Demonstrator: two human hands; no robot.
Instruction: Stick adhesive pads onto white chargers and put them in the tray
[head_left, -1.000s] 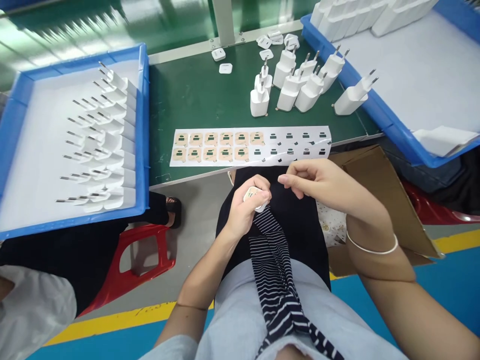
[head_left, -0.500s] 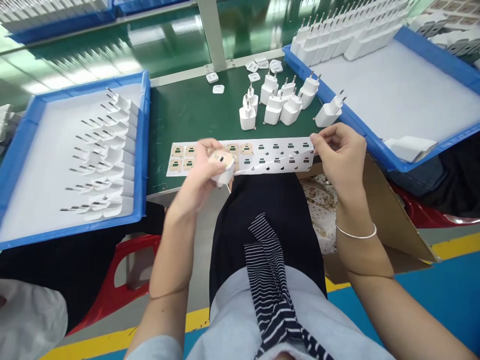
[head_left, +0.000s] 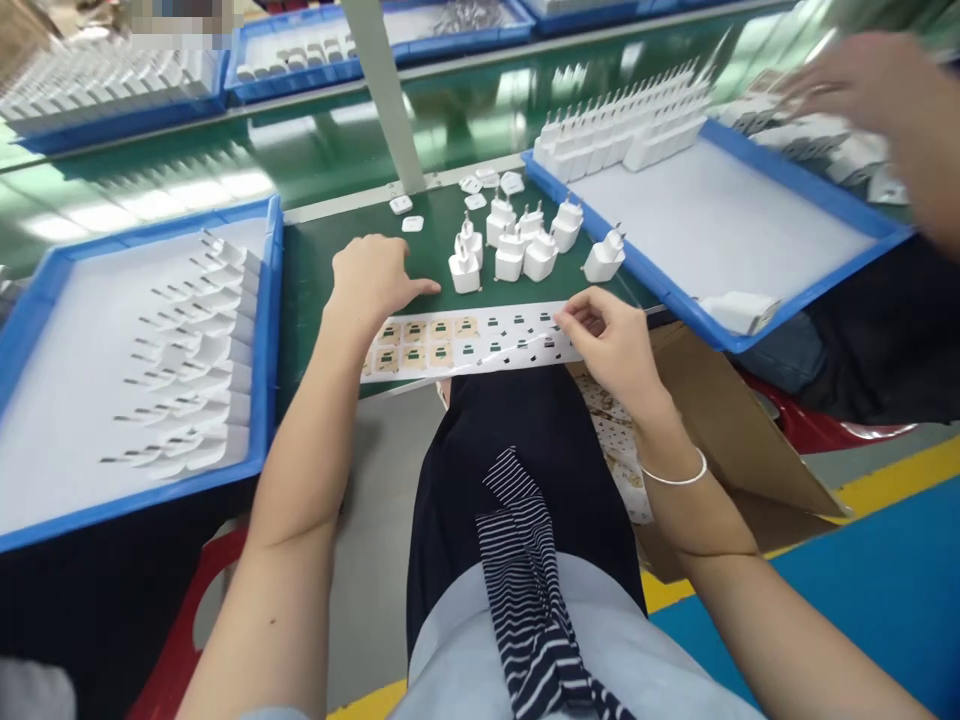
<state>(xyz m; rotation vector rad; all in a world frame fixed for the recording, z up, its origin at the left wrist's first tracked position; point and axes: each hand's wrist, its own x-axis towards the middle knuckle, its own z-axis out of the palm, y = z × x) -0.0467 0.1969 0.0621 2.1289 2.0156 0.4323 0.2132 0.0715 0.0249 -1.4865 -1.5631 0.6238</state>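
Observation:
My left hand (head_left: 375, 280) is over the green table, back up, just above the left part of a sticker sheet (head_left: 529, 338). Its thumb sticks out to the right; the other fingers curl down out of sight, hiding whatever is under them. Thumb and fingertips of my right hand (head_left: 607, 335) pinch the sheet's right end. Tan square stickers (head_left: 440, 328) with dark slots fill the sheet's left half, while its right half is bare backing with cut-outs. Behind the sheet, several white plug chargers (head_left: 510, 255) stand with pins up.
A blue tray (head_left: 271, 330) with rows of chargers sits left. Another blue tray (head_left: 750, 235) on the right holds upright chargers and one lying down. Small white caps (head_left: 412, 224) lie at the back. Another person's hand (head_left: 862, 85) reaches in at upper right. An open cardboard box (head_left: 750, 440) stands below.
My left hand has moved up and left and turned palm down; the charger it held is now out of sight. My right hand still pinches the sheet. The camera view has shifted.

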